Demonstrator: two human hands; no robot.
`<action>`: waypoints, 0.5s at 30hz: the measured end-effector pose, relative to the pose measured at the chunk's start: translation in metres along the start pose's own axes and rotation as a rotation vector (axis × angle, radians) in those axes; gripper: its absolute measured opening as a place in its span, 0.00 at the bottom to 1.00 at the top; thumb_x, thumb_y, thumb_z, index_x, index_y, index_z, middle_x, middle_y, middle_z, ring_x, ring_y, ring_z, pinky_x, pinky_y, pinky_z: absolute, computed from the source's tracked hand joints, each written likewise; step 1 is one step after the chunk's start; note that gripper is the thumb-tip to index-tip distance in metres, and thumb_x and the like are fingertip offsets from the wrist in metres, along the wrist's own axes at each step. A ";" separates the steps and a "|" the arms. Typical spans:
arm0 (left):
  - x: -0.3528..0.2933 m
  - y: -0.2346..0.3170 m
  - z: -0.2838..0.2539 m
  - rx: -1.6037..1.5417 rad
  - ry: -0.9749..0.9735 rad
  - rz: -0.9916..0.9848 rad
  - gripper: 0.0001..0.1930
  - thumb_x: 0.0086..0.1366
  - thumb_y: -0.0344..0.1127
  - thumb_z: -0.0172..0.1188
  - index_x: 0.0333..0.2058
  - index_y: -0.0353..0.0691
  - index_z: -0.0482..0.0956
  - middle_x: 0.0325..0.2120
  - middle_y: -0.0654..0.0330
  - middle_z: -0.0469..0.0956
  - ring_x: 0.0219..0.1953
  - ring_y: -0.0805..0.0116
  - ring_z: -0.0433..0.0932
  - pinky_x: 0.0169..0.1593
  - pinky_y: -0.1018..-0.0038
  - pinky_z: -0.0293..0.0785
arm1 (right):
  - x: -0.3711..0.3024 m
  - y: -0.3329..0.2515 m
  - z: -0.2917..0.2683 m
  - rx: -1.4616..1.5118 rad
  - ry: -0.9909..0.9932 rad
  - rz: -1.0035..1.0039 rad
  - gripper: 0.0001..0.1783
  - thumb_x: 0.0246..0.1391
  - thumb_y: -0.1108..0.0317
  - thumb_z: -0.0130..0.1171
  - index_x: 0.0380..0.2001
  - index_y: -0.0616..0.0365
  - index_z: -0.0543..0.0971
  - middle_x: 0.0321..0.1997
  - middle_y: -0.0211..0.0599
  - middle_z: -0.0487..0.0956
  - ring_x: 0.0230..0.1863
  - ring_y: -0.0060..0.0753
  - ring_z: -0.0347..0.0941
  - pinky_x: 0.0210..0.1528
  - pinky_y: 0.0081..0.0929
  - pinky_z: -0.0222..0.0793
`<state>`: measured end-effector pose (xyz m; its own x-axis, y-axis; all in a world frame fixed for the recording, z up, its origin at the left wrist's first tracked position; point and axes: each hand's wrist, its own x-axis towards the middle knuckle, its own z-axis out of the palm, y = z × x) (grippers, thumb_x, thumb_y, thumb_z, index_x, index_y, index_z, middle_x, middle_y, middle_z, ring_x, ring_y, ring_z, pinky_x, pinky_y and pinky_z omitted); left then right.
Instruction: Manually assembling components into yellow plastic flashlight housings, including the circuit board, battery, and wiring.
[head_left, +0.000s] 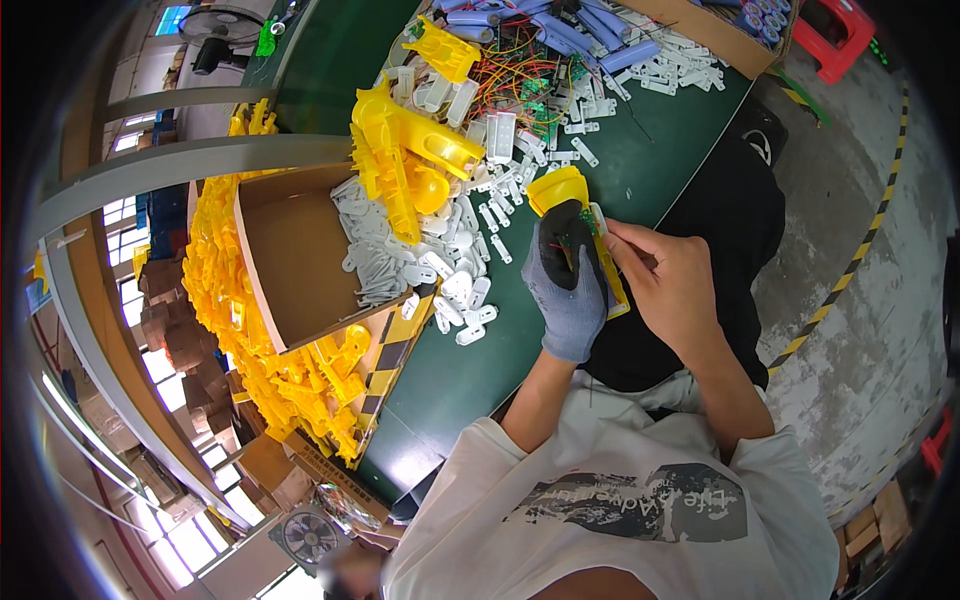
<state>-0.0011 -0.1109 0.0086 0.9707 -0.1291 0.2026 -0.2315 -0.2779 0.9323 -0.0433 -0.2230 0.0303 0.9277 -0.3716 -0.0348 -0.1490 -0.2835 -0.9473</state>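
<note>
My left hand [567, 280], in a grey glove with black on the fingers and palm, is closed round a yellow plastic housing [560, 186], long and trough-shaped. A bit of green circuit board [588, 216] shows at the housing beside the gloved fingers. My bare right hand [668, 285] pinches at the housing's right edge, thumb and forefinger together. At those fingertips is a small white plastic piece [599, 218], partly hidden. Just left of my hands, loose white plastic parts [462, 290] lie on the green tabletop [440, 385].
More yellow housings [415, 140] lie on the table among red and yellow wires [515, 75] and blue cylindrical cells [575, 30]. A cardboard box [290, 250] of white parts sits at the left, beside a big yellow heap [225, 270]. A red stool [838, 40] stands far right.
</note>
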 end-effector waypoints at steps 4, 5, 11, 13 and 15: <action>0.001 0.000 -0.002 0.010 0.023 0.001 0.12 0.60 0.23 0.51 0.44 0.31 0.73 0.34 0.51 0.77 0.35 0.66 0.76 0.42 0.72 0.71 | 0.002 0.008 0.004 0.179 -0.037 0.028 0.11 0.52 0.71 0.61 0.38 0.63 0.81 0.25 0.42 0.82 0.24 0.28 0.80 0.27 0.17 0.72; 0.001 0.000 -0.004 -0.031 0.023 -0.040 0.12 0.60 0.23 0.51 0.43 0.31 0.73 0.34 0.52 0.77 0.35 0.68 0.75 0.42 0.73 0.71 | 0.002 0.009 0.007 0.360 -0.052 0.091 0.12 0.51 0.72 0.61 0.40 0.65 0.80 0.28 0.43 0.82 0.28 0.27 0.80 0.31 0.18 0.73; 0.001 0.002 -0.003 -0.092 0.021 -0.120 0.12 0.60 0.23 0.50 0.43 0.31 0.73 0.33 0.55 0.76 0.35 0.72 0.74 0.42 0.74 0.71 | 0.006 0.016 0.011 0.664 -0.109 0.150 0.15 0.50 0.78 0.62 0.44 0.68 0.78 0.38 0.44 0.82 0.38 0.26 0.79 0.42 0.21 0.75; 0.003 0.002 -0.003 -0.061 0.012 -0.072 0.11 0.60 0.23 0.50 0.43 0.31 0.73 0.33 0.55 0.76 0.35 0.72 0.74 0.42 0.74 0.71 | 0.007 0.017 0.012 0.658 -0.107 0.139 0.17 0.50 0.78 0.62 0.45 0.68 0.77 0.39 0.44 0.82 0.38 0.26 0.79 0.42 0.21 0.74; 0.002 0.001 -0.004 -0.119 0.013 -0.099 0.11 0.60 0.23 0.50 0.43 0.31 0.73 0.33 0.56 0.76 0.35 0.72 0.74 0.42 0.75 0.71 | 0.006 0.017 0.014 0.591 -0.057 0.082 0.17 0.50 0.79 0.61 0.46 0.68 0.77 0.38 0.43 0.82 0.40 0.26 0.79 0.44 0.21 0.74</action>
<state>0.0012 -0.1081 0.0114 0.9893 -0.0943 0.1114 -0.1265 -0.1734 0.9767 -0.0353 -0.2173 0.0098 0.9407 -0.3186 -0.1169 -0.0207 0.2902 -0.9568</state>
